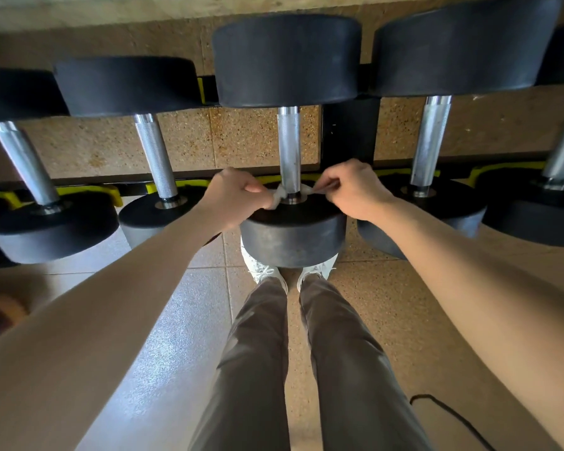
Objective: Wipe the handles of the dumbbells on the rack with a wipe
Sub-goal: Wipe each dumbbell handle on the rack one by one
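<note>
Head: left hand [238,194], right hand [355,190], fists on wipe [278,195]

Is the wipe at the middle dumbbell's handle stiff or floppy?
Probably floppy: the wipe crumples against the handle, pinched by the left hand and right hand. Likely light, thin; tugging on knurled metal might tear it.

Head view, steeply down, dumbbells [287,60] close
</note>
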`<state>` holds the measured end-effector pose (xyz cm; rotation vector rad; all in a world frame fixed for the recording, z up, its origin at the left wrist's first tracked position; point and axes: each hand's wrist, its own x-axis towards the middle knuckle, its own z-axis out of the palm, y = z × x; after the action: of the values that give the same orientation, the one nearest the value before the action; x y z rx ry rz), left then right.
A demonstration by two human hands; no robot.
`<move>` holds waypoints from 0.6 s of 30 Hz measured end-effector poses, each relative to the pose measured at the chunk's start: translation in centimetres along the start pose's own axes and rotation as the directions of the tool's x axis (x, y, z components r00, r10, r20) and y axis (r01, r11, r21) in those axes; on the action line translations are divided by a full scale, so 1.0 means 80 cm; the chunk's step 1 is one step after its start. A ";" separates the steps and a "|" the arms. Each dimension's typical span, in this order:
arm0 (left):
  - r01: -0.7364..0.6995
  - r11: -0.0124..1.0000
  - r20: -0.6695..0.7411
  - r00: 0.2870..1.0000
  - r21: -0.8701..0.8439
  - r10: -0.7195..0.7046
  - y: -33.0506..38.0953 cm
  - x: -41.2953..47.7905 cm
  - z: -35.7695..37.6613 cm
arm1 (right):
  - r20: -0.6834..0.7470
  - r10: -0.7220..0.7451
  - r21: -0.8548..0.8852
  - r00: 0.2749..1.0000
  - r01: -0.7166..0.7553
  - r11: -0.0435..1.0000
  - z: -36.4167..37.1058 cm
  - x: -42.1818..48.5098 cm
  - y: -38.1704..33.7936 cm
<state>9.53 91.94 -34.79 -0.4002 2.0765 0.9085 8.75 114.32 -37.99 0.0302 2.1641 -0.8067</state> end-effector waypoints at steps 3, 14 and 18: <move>-0.055 0.998 0.028 0.998 -0.024 0.056 -0.010 -0.019 -0.014 | -0.004 -0.021 -0.020 1.000 0.021 1.000 0.020 0.007 -0.015; 0.024 0.796 0.022 1.000 -0.605 -0.013 0.013 -0.106 -0.007 | -0.119 -0.056 0.223 0.991 0.082 0.971 0.017 -0.034 -0.041; 0.069 0.487 -0.010 0.987 -0.871 -0.159 0.009 -0.122 -0.008 | -0.063 -0.131 0.402 0.989 0.145 0.904 0.033 -0.071 -0.087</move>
<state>14.78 91.64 -26.50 -1.1174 1.4528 1.8707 12.47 108.67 -31.51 0.1044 2.0100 -1.3378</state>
